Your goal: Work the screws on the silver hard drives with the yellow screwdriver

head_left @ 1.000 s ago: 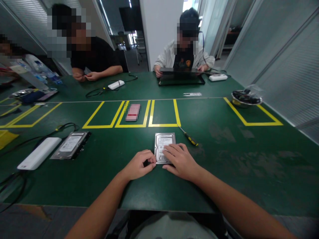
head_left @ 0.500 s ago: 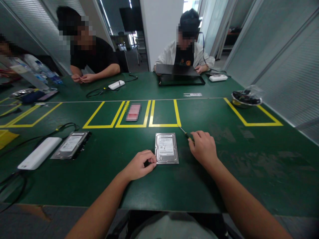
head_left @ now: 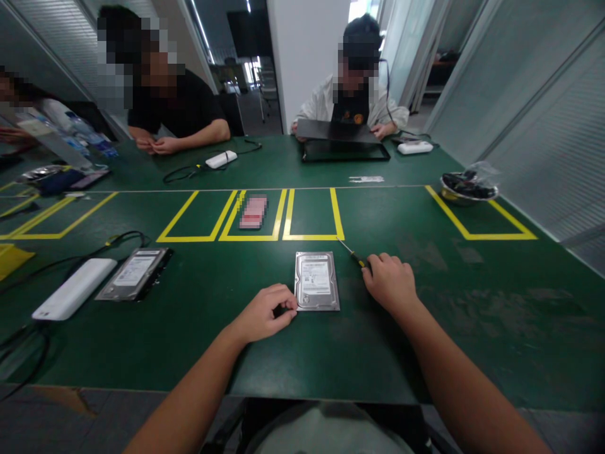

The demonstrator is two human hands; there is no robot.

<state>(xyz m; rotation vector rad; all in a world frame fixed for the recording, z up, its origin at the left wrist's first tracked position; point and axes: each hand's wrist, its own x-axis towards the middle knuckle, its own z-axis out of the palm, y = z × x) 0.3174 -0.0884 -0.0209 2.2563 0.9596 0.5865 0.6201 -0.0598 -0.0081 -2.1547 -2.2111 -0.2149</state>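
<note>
A silver hard drive (head_left: 316,280) lies label-up on the green table (head_left: 425,328) straight in front of me. My left hand (head_left: 265,313) rests at its near left corner, fingers curled, thumb and forefinger pinched at the drive's edge. My right hand (head_left: 390,282) lies to the right of the drive, fingers closed over the handle of a small yellow-and-black screwdriver (head_left: 352,253). The screwdriver's shaft points away toward the yellow tape boxes.
A second hard drive (head_left: 135,273) and a white power bank (head_left: 73,289) with cables lie at the left. Yellow tape rectangles (head_left: 309,217) mark the middle; one holds a pink item (head_left: 253,212). A bowl of parts (head_left: 467,186) sits far right. Two people sit across, one at a laptop (head_left: 345,148).
My right hand left the top of the hard drive, moved right to the screwdriver and closed on its handle. My left hand stayed at the drive's corner.
</note>
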